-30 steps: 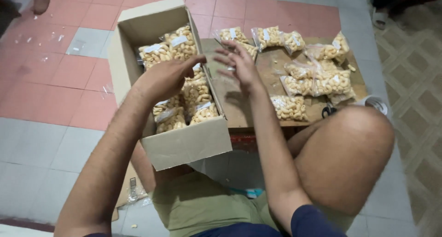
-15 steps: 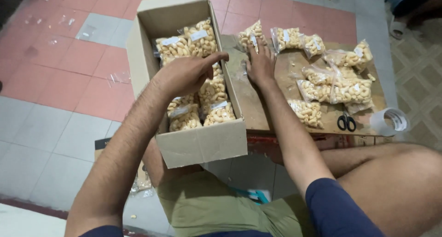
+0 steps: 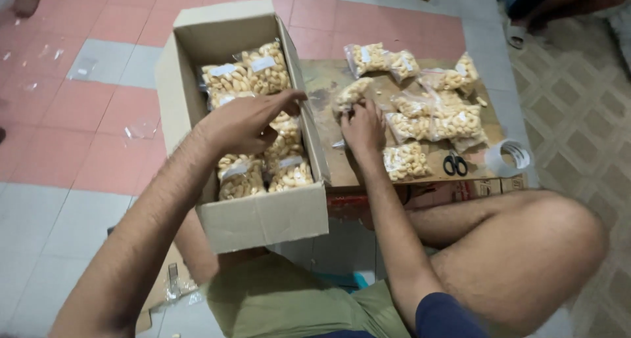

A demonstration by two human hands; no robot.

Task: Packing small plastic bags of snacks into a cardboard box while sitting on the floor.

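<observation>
Here, from the head camera, the floor is tiled in red and pale grey squares, with a patterned mat off to the right; a low wooden board lies on it, strewn with clear bags of pale nuts. The left hand hovers palm down over an open cardboard box, fingers curled loosely together with the thumb tip against the box's right wall; whether it grips anything I cannot tell. Beneath and beyond that hand, packed bags fill the box in rows. The right hand rests on the board just right of the box, fingers pinched on one bag of nuts that lies at its fingertips. Further right of this hand lies a heap of loose bags; black-handled scissors and a roll of clear tape sit near the board's right edge. A bare knee is bent below the right forearm
</observation>
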